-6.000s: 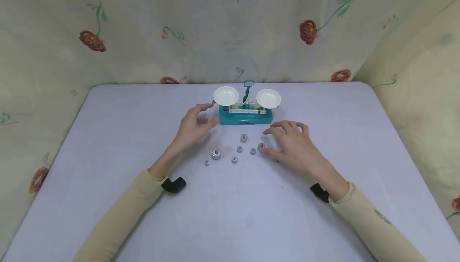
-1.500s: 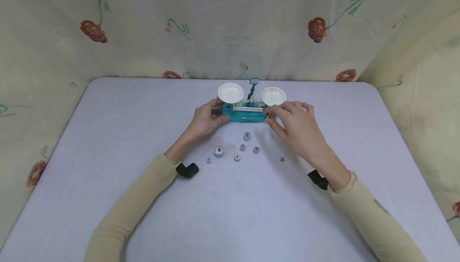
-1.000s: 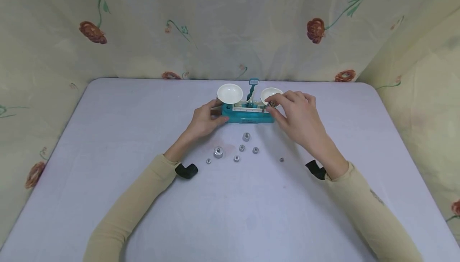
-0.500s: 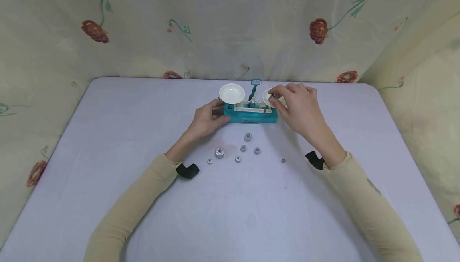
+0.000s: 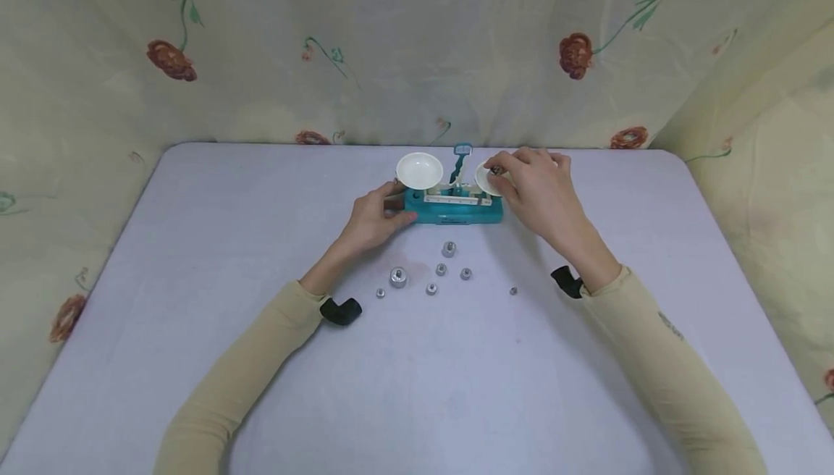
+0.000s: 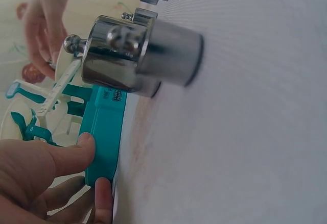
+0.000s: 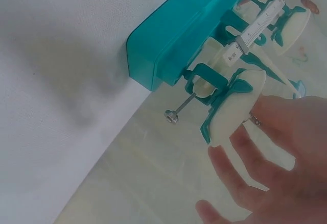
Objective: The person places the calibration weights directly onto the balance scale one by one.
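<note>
A teal balance scale with two white pans stands at the back of the table. My left hand grips the left end of its base; in the left wrist view the thumb presses one side and the fingers lie at the end. At the right pan, my right hand pinches a small metal weight by its top, low over the dish. From the right wrist, only a bit of the weight shows past the pan's rim. The left pan holds nothing.
Several metal weights stand loose in front of the scale, among them a large one, a medium one and a tiny one off to the right. A flowered curtain hangs behind the table.
My right hand picked a weight off the table, then raised it past the scale's front to the right pan. My left hand moved onto the base and has stayed there.
</note>
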Motion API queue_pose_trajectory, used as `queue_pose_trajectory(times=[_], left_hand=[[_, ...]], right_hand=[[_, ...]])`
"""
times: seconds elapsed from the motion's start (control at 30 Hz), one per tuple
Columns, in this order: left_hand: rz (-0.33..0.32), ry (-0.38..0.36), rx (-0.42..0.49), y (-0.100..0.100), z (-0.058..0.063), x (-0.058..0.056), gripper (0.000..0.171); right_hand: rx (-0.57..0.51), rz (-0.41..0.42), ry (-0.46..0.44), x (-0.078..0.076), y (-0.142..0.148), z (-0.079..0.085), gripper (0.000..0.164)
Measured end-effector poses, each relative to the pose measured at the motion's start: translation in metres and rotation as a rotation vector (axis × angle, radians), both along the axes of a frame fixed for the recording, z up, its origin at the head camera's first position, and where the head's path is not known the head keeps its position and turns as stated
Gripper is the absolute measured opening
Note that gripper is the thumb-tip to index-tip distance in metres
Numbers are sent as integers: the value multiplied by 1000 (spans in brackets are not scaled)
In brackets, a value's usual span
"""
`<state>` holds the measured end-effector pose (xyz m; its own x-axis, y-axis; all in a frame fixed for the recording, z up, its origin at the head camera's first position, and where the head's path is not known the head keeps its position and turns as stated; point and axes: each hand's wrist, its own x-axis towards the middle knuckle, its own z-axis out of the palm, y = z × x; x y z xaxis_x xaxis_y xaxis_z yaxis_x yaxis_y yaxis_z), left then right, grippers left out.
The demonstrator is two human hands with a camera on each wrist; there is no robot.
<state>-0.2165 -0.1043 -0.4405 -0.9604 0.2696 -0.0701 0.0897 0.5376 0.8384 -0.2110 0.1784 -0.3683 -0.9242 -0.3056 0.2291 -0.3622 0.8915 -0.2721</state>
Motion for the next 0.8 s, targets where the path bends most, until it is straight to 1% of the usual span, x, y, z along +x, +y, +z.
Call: queue_pose_trajectory(times=[0.17, 0.3, 0.5, 0.8], left_hand=[[14, -3, -4, 0, 1, 1, 60], [11, -10, -1, 2, 1, 1, 60], [14, -6, 5, 2, 2, 2, 59], [17, -1, 10, 3, 1, 2, 59]], right_hand=[[13, 0, -13, -3, 1, -1, 25], [13, -11, -25, -3, 4, 0, 25], [15, -1, -14, -3, 4, 2, 25], [17, 8, 3, -6, 2, 6, 23]])
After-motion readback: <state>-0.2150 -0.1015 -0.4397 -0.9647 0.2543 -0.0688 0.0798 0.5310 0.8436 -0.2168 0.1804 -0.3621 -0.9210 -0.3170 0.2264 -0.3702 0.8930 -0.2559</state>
